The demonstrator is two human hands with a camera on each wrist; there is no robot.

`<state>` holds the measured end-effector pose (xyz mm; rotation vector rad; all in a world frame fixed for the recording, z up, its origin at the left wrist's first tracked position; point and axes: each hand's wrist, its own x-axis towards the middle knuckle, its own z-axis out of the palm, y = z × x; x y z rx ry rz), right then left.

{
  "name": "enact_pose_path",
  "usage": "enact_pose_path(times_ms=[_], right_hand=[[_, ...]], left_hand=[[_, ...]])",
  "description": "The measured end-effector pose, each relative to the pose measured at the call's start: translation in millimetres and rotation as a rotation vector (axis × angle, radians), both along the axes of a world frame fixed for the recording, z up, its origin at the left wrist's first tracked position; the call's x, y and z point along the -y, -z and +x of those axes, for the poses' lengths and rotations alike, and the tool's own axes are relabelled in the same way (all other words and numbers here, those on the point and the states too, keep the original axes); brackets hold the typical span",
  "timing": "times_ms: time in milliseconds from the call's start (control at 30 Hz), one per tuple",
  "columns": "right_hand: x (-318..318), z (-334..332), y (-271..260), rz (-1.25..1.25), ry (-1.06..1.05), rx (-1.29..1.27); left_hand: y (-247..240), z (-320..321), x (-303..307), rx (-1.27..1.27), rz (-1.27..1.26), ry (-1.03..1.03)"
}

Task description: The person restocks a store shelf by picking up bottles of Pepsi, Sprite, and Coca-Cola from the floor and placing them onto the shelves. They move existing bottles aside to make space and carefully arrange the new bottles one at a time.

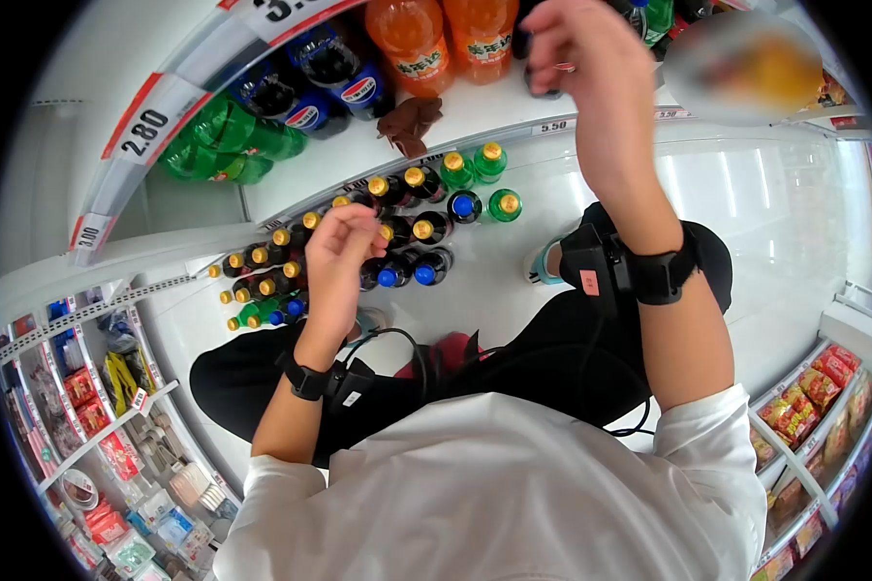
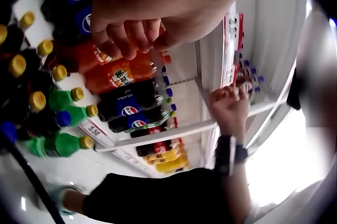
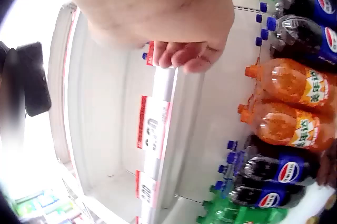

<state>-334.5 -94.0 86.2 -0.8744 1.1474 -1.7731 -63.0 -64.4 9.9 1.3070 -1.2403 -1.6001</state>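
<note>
My left hand (image 1: 339, 257) hovers over rows of dark bottles (image 1: 430, 228) with yellow and blue caps, standing on the floor. Its fingers are loosely bent and hold nothing, as the left wrist view shows. My right hand (image 1: 601, 87) is raised at the shelf, beside two orange soda bottles (image 1: 480, 39). In the right wrist view its loosely bent fingers (image 3: 195, 65) overlap the edge of an upper shelf (image 3: 164, 84); nothing shows in them. Pepsi bottles (image 1: 358, 82) lie on the lower shelf, and a brown cloth (image 1: 410, 126) hangs at its front.
Green bottles (image 1: 505, 204) with yellow caps stand at the right end of the floor rows. Large green bottles (image 1: 228, 140) lie at the shelf's left. Racks of packaged goods (image 1: 116, 450) stand at left, and snack packets (image 1: 804, 402) at right. Cables (image 1: 412, 339) run over my lap.
</note>
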Motion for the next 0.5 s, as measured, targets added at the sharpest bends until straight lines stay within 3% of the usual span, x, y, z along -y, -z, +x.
enact_pose_path(times_ms=[33, 100, 133, 200, 300, 400, 500], right_hand=[[-2, 6, 1, 0.003, -0.111, -0.291], [4, 18, 32, 0.147, -0.232, -0.566], [3, 26, 40, 0.147, -0.256, -0.575], [0, 37, 55, 0.343, -0.438, -1.124], [-2, 49, 93, 0.483, -0.653, -1.233], [-5, 54, 129, 0.452, -0.752, -1.418], [-8, 59, 169, 0.445, -0.769, -1.436]], left_hand=[[-1, 4, -3, -0.082, 0.054, -0.071], [7, 15, 0, -0.125, 0.033, -0.173], [9, 18, 2, -0.156, 0.051, -0.229], [17, 24, 9, -0.195, 0.071, -0.307], [32, 24, 17, -0.106, 0.046, -0.31], [54, 22, 16, -0.042, -0.007, -0.23], [69, 25, 11, -0.032, 0.005, -0.219]])
